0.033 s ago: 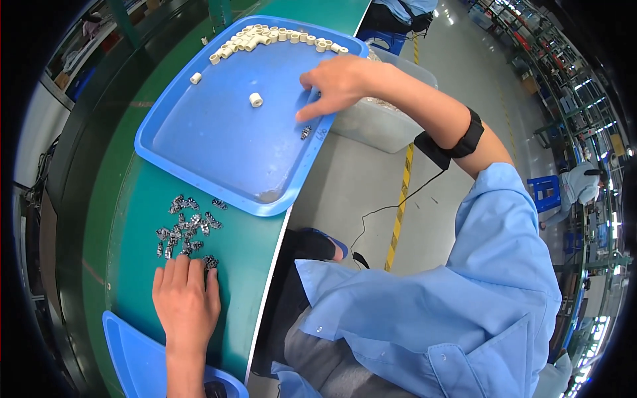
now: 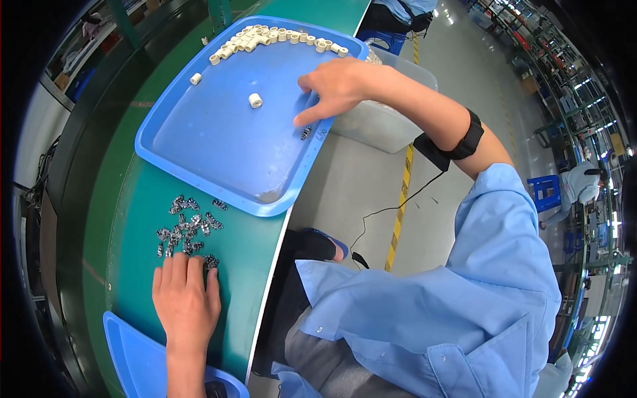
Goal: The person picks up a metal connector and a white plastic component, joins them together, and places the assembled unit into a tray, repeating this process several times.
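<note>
My left hand (image 2: 186, 298) rests on the green table with its fingers stretched out and the thumb a little apart. Its fingertips touch the near edge of a loose pile of small dark metallic parts (image 2: 189, 227). My right hand (image 2: 332, 85) hovers over the right side of a blue tray (image 2: 206, 178), thumb and forefinger spread, with nothing visible between them. One similar metallic part (image 2: 306, 132) lies in the tray just below that thumb. A single cream cylindrical piece (image 2: 255, 100) stands near the tray's middle. Several more cream cylinders (image 2: 252, 40) crowd along the far rim.
A clear plastic bin (image 2: 378, 129) stands right of the tray, partly behind my right forearm. Another blue tray (image 2: 129, 351) sits under my left forearm. A dark cable (image 2: 381, 209) hangs from the black band on my right arm. A person (image 2: 582, 182) is farther right.
Almost nothing differs; my right hand has shifted very slightly left and down, and my left hand stays in place.
</note>
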`<action>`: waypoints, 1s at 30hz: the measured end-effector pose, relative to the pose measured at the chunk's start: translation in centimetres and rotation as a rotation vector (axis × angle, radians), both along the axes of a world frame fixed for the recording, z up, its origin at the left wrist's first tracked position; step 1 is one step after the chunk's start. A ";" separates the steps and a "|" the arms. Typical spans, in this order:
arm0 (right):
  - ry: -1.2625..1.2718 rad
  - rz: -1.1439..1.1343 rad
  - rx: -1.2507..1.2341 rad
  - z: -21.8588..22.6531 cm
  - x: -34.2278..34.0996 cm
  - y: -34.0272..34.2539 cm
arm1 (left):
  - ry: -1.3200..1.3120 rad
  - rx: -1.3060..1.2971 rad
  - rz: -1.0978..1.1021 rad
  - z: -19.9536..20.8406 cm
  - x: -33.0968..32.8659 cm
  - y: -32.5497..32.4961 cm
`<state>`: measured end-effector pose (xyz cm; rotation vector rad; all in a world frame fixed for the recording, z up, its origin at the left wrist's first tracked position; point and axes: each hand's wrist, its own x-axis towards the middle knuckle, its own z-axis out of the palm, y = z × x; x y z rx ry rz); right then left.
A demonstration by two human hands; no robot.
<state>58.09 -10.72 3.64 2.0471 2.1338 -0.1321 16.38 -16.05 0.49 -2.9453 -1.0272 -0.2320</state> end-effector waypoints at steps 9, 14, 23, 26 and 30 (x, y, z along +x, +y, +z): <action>0.195 0.206 -0.189 0.0 -2.8 0.6 | -0.047 0.117 0.098 0.6 -0.4 0.2; 0.302 0.261 -0.197 0.0 -2.3 0.8 | -0.102 0.161 0.192 5.4 -3.3 -1.1; 0.607 0.789 0.281 0.5 -17.2 -2.5 | -0.273 -0.055 0.628 10.5 -13.9 -10.4; 0.593 0.775 0.368 -2.2 -20.8 -3.6 | -0.217 -0.005 0.806 10.3 -16.5 -15.4; 0.659 0.606 0.398 -4.6 -23.7 -4.5 | -0.282 0.029 1.056 9.4 -21.6 -21.1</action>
